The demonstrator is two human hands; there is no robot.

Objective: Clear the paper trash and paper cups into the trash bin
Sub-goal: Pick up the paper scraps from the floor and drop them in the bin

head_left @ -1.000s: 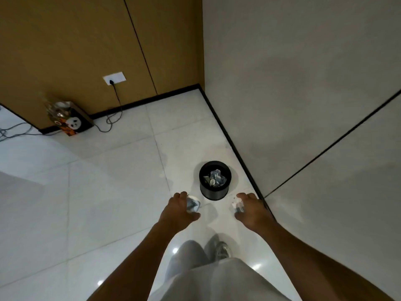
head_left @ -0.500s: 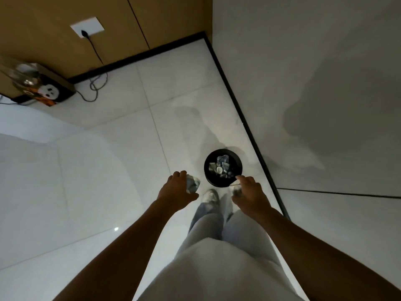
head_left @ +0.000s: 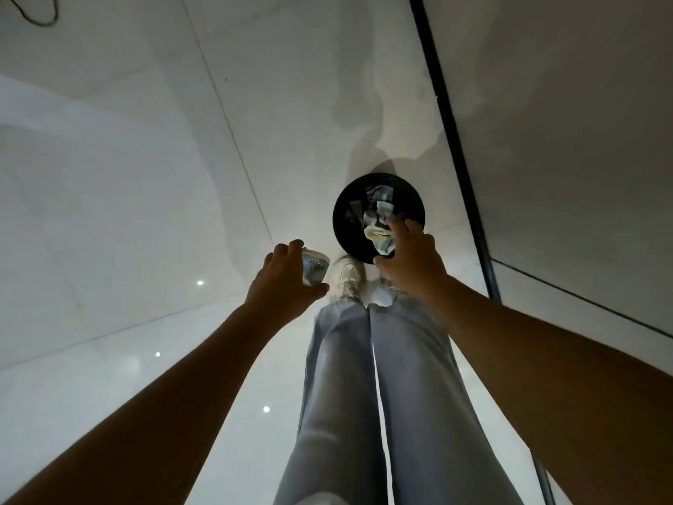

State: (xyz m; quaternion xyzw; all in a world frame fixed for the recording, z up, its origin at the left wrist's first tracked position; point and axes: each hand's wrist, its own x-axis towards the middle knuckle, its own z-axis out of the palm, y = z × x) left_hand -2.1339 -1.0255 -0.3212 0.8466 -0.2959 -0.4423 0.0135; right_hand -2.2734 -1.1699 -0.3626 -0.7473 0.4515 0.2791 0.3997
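I am holding my right hand (head_left: pixel 409 256), gripping crumpled paper (head_left: pixel 378 238), over the black bin (head_left: pixel 344 227); my left hand (head_left: pixel 287 282) is clutching a paper cup (head_left: pixel 314 270) beside it.

one black trash bin (head_left: pixel 344 227) on the floor, one crumpled paper wad (head_left: pixel 378 238) over it, one paper cup (head_left: pixel 314 270), two hands, left hand (head_left: pixel 282 286), right hand (head_left: pixel 413 258), one white sneaker (head_left: pixel 347 277) in plain sight, scraps inside the bin too jumbled to count

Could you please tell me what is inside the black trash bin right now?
The trash bin holds crumpled paper scraps. The right hand, holding crumpled paper above the opening, covers the near part, so anything beneath it is hidden.
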